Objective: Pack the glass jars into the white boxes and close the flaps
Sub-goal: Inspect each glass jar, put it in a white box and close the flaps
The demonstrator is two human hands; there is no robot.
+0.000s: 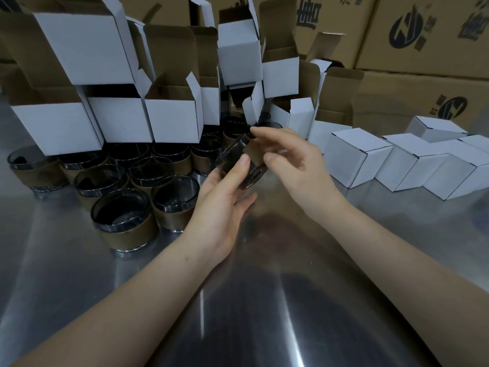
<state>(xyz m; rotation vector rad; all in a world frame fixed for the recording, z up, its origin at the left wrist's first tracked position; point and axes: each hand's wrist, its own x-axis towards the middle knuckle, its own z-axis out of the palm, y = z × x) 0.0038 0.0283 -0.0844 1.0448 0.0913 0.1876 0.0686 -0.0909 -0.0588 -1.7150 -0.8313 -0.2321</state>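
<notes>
We have one jar (pixel 234 164) tilted in the air over the steel table (pixel 264 287), between both hands. Left hand (pixel 225 200) grips it from below, thumb on the glass. Right hand (pixel 293 157) pinches its upper side. Spare jars (pixel 121 207) sit left, open boxes (pixel 174 120) behind, closed boxes (pixel 354 154) right.

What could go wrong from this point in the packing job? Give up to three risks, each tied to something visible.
1. The held jar is tilted above the steel table, gripped by the left hand with the right hand pinching its top; it might slip and break.
2. The stacked open boxes lean over the standing jars; a bump could topple them.
</notes>
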